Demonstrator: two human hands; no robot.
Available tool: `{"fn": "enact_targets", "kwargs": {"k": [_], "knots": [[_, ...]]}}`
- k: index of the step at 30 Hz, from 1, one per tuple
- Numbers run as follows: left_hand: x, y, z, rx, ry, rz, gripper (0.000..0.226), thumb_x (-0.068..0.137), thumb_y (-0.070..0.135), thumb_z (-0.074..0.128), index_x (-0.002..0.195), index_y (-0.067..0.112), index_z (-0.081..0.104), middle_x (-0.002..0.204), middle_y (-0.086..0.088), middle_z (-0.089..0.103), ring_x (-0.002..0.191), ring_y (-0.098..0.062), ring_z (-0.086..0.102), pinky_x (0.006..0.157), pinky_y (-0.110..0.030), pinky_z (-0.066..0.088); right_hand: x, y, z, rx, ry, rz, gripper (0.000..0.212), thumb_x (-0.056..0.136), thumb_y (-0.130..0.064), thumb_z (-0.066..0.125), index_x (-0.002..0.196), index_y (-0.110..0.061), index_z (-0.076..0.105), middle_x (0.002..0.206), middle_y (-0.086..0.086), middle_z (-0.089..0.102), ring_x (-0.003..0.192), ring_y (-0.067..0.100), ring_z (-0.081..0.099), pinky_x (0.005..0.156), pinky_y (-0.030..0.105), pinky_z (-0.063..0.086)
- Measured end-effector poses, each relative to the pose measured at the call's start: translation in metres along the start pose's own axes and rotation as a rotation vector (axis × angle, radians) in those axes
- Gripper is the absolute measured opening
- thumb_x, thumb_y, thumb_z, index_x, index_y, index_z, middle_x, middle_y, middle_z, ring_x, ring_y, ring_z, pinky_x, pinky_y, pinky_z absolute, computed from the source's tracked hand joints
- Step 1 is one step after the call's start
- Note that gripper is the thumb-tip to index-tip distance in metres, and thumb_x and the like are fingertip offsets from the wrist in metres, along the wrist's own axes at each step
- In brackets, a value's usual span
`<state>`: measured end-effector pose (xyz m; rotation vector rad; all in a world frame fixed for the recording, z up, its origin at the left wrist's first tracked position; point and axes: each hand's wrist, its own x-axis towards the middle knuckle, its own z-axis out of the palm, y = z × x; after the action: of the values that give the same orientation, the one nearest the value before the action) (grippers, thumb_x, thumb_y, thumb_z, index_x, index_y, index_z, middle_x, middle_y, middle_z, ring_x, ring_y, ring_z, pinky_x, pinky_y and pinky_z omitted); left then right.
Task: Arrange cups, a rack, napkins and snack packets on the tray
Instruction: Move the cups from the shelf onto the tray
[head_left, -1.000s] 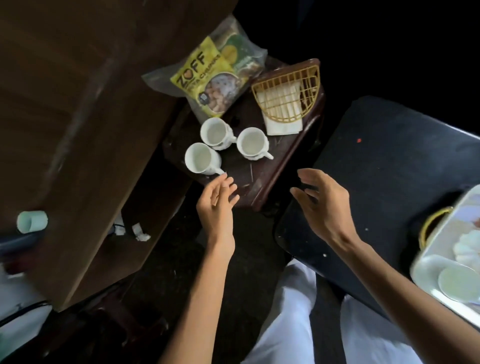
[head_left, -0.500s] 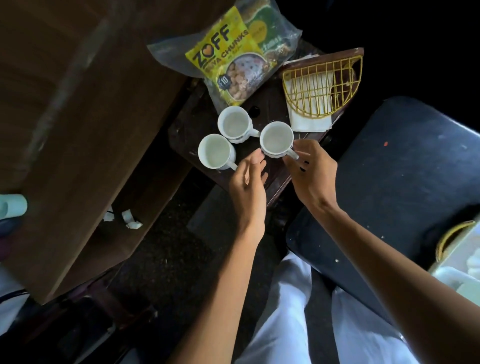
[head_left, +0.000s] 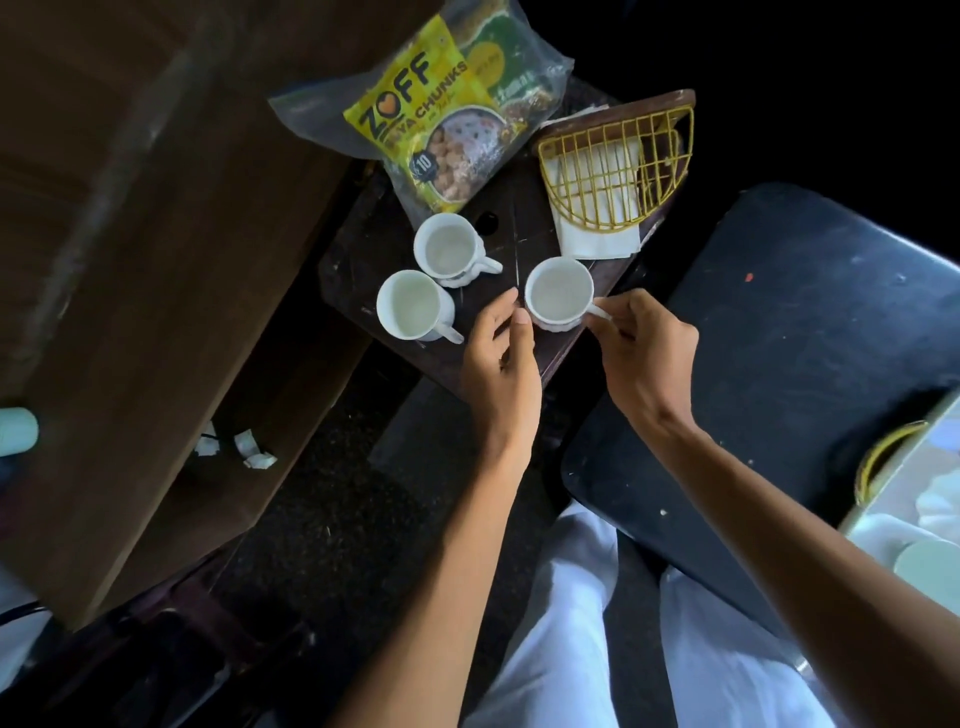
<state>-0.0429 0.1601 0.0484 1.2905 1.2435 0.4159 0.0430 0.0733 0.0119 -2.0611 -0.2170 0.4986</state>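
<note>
White trouser legs (head_left: 561, 623) fill the bottom centre of the frame. Above them, both forearms reach up to a small dark tray (head_left: 524, 228) at centre.

The right hand (head_left: 641, 358) pinches the handle of the right cup (head_left: 558, 299) between thumb and fingertips; the cup appears to stand on the tray. The left hand (head_left: 501, 364) lies just left of this cup, fingers loosely extended, thumb tip touching or almost touching the cup wall, holding nothing.

Two more white cups stand at centre left, close together: the lower cup (head_left: 413, 309) and the upper cup (head_left: 449, 249).

Further up, the yellow wire rack (head_left: 615, 166) lies over white napkins (head_left: 597, 234) at upper right of the tray. The yellow snack packet (head_left: 426, 119), inside a clear bag, overhangs the tray's upper left edge.
</note>
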Motion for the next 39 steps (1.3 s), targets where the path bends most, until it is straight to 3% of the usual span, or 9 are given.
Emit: {"fn": "enact_targets", "kwargs": {"k": [2,5,8,16,20,24,32,36,39], "knots": [[-0.005,-0.001,0.007,0.03,-0.012,0.025,0.029,0.104,0.013,0.053,0.132,0.01,0.064,0.132,-0.004,0.066,0.124,-0.02,0.063,0.107,-0.049,0.052,-0.008,0.006,-0.014,0.032,0.008,0.017,0.007,0.089,-0.021,0.074,0.088,-0.015,0.07,0.08,-0.024,0.067,0.079,-0.014,0.066,0.068,0.001,0.046],[-0.018,-0.001,0.023,0.044,-0.051,0.019,0.033,0.105,0.012,0.053,0.136,0.009,0.061,0.132,-0.003,0.066,0.121,-0.01,0.063,0.106,-0.039,0.053,-0.02,0.017,-0.04,0.055,0.038,0.02,0.005,0.088,-0.014,0.075,0.088,-0.013,0.07,0.083,-0.028,0.066,0.08,-0.017,0.065,0.068,0.0,0.044],[-0.031,-0.003,0.042,0.08,-0.12,0.013,0.034,0.106,0.015,0.051,0.139,0.011,0.059,0.133,-0.008,0.066,0.126,-0.016,0.062,0.108,-0.047,0.051,-0.032,0.032,-0.068,0.06,0.062,0.018,0.004,0.088,-0.012,0.074,0.088,-0.011,0.07,0.087,-0.028,0.066,0.082,-0.017,0.065,0.07,0.0,0.044],[-0.091,-0.022,0.107,0.216,-0.341,-0.001,0.024,0.102,0.009,0.056,0.119,0.008,0.073,0.117,-0.006,0.076,0.111,-0.018,0.071,0.098,-0.048,0.058,-0.062,0.081,-0.161,-0.02,0.142,0.078,0.012,0.09,-0.019,0.072,0.085,-0.025,0.064,0.087,-0.023,0.067,0.077,-0.017,0.062,0.064,0.0,0.041],[-0.132,-0.037,0.147,0.278,-0.388,0.027,0.02,0.098,0.009,0.062,0.111,0.015,0.076,0.111,-0.001,0.078,0.101,-0.014,0.074,0.093,-0.046,0.061,-0.081,0.11,-0.21,-0.089,0.178,0.086,0.007,0.093,-0.019,0.069,0.098,-0.015,0.07,0.088,-0.014,0.069,0.079,-0.022,0.058,0.068,0.001,0.041],[-0.179,-0.051,0.187,0.307,-0.439,0.027,0.018,0.096,0.009,0.063,0.103,0.019,0.076,0.103,0.005,0.078,0.096,-0.012,0.074,0.089,-0.046,0.062,-0.105,0.138,-0.263,-0.024,0.214,0.133,0.012,0.093,-0.013,0.068,0.105,-0.008,0.069,0.096,-0.006,0.071,0.086,0.0,0.066,0.078,0.004,0.046],[-0.258,-0.079,0.249,0.39,-0.568,0.03,0.014,0.094,0.009,0.067,0.102,0.014,0.077,0.103,0.001,0.077,0.096,-0.014,0.073,0.089,-0.046,0.061,-0.142,0.196,-0.353,-0.032,0.292,0.219,0.019,0.088,-0.01,0.073,0.107,-0.008,0.074,0.095,-0.007,0.072,0.086,0.003,0.069,0.078,0.004,0.05],[-0.277,-0.09,0.266,0.493,-0.648,0.069,0.01,0.093,0.009,0.067,0.098,0.012,0.075,0.099,0.002,0.077,0.09,-0.009,0.072,0.087,-0.035,0.061,-0.155,0.218,-0.376,-0.041,0.303,0.22,0.018,0.088,-0.007,0.073,0.104,-0.013,0.074,0.089,-0.013,0.071,0.084,0.0,0.069,0.078,0.007,0.051],[-0.284,-0.096,0.271,0.644,-0.739,0.143,0.007,0.094,0.012,0.068,0.098,0.011,0.074,0.098,0.004,0.077,0.088,-0.002,0.068,0.082,-0.021,0.056,-0.167,0.234,-0.386,-0.054,0.309,0.226,0.016,0.088,-0.004,0.072,0.101,-0.013,0.074,0.086,-0.013,0.071,0.081,0.01,0.071,0.078,0.025,0.058]]}}
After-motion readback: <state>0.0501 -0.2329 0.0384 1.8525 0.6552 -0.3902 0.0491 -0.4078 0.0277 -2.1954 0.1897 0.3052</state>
